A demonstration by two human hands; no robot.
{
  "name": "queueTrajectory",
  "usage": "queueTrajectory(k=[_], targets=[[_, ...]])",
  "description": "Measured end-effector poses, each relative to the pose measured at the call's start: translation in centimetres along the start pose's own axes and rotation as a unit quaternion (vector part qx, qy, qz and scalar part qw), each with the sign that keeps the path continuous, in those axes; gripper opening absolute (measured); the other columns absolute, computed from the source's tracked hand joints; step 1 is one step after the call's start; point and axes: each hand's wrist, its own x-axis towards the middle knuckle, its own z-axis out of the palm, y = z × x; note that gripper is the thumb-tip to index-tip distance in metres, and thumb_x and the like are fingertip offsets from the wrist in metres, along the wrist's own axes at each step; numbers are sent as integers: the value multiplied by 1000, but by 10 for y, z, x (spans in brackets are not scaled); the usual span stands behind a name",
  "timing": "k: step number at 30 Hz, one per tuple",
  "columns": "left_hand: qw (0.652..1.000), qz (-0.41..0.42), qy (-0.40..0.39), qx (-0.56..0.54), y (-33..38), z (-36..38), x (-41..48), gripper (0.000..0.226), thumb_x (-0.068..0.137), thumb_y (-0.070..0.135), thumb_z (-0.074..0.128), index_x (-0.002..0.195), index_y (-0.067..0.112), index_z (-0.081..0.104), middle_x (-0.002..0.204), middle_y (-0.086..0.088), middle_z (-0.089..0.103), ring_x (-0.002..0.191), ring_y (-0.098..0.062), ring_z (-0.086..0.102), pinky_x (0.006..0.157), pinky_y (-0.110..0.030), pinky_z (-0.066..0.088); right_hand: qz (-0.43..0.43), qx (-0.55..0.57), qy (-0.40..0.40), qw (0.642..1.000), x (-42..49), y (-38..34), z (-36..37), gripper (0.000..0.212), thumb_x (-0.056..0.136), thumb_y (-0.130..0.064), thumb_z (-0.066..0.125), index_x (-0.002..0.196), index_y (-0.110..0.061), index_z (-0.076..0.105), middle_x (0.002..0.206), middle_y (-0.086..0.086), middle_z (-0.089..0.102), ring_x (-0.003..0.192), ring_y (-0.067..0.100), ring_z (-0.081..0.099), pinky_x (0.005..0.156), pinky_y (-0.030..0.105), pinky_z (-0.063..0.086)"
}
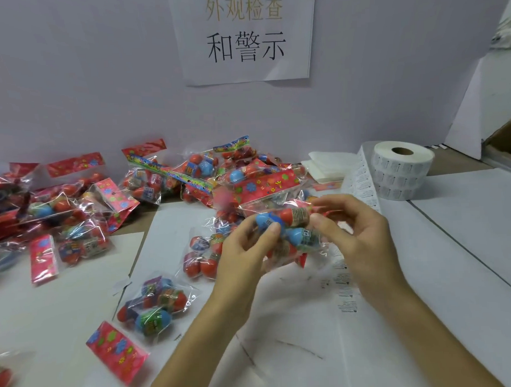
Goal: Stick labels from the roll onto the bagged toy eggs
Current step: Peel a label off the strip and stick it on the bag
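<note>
Now both hands hold one bag (290, 235) above the middle of the bench (453, 244): the left hand (244, 251) and right hand (357, 236) each pinch it with curled fingers. It is clear plastic (red flowered header (265, 183) on top) with red and blue eggs (267, 220) inside. The roll (401, 168) stands near the far right corner.

Eggs: red and blue plastic toy eggs (266, 220) in a clear bag.
Bag top: red card strip (265, 183) with bright flowers.
Roll: white paper label roll (402, 171), tiny black print.

Bagged eggs (154, 305) left; bare table (454, 273) right
</note>
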Motion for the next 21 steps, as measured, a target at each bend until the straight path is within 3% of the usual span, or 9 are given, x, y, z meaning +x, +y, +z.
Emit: queueTrajectory(k=[2, 3, 6, 11, 14, 16, 17, 19, 21], targets=[[998, -27, -27, -57, 2, -2, 1, 36, 96, 24, 64, 127, 7, 67, 119, -15, 75, 113, -33, 72, 86, -38, 62, 44, -28, -1, 999, 5, 3, -4, 22, 84, -15, 79, 104, -21, 74, 99, -3, 72, 94, 11, 69, 78, 24, 57], [996, -34, -38, -77, 3, -2, 2, 36, 98, 22, 62, 129, 5, 66, 123, -17, 73, 115, -34, 71, 88, -38, 62, 102, 12, -21, 995, 6, 2, -5, 24, 80, -22, 80, 103, -21, 75, 101, 0, 73, 96, 15, 71, 76, 29, 60], [990, -55, -61, -116, 2, -5, 5, 34, 100, 19, 60, 129, 3, 67, 126, -18, 72, 116, -33, 71, 88, -38, 61, 232, 111, -70, 964, 5, 1, -5, 27, 71, -36, 78, 92, -20, 80, 101, 14, 76, 81, 24, 75, 58, 26, 58], [988, -82, -65, -117, 0, -10, 7, 27, 95, 23, 64, 115, 9, 76, 122, -17, 73, 110, -31, 73, 83, -36, 62, 258, 159, -68, 951, 4, 3, -5, 42, 71, -33, 78, 104, -8, 74, 98, 17, 75, 71, 20, 71, 50, 21, 53], [999, -36, 2, -1, -4, -5, 5, 43, 94, 25, 70, 135, 14, 60, 124, -8, 74, 108, -23, 74, 83, -32, 63, 199, 132, -10, 971, 2, 3, -1, 22, 78, -23, 79, 97, -11, 75, 96, 14, 75, 71, 22, 72, 54, 26, 58], [983, 56, 98, 144, -5, -1, 2, 59, 85, 36, 77, 137, 26, 51, 123, 6, 70, 105, -4, 71, 79, -18, 60, 95, 48, 62, 992, -1, 3, 1, 9, 86, -13, 78, 94, -15, 75, 92, 6, 75, 76, 19, 73, 62, 31, 61], [974, 95, 109, 175, -5, 0, 1, 62, 80, 43, 79, 134, 31, 51, 121, 12, 68, 104, 1, 68, 78, -14, 57, 37, 5, 76, 996, -2, 3, 2, 10, 87, -11, 77, 94, -19, 75, 90, 1, 75, 78, 16, 72, 66, 30, 62], [983, 98, 50, 147, -2, 4, -1, 62, 78, 55, 83, 130, 35, 57, 119, 14, 70, 109, -3, 68, 82, -18, 58, -35, -26, 38, 998, -5, 1, 5, 9, 90, -16, 76, 94, -24, 75, 90, -4, 75, 82, 13, 72, 73, 26, 60], [995, 43, 10, 91, 0, 8, -2, 61, 76, 60, 79, 128, 35, 61, 122, 11, 72, 113, -12, 70, 90, -34, 61, -39, -13, -45, 998, -8, 0, 8, 11, 92, -22, 67, 97, -20, 76, 92, -5, 77, 88, 12, 73, 78, 23, 58]])
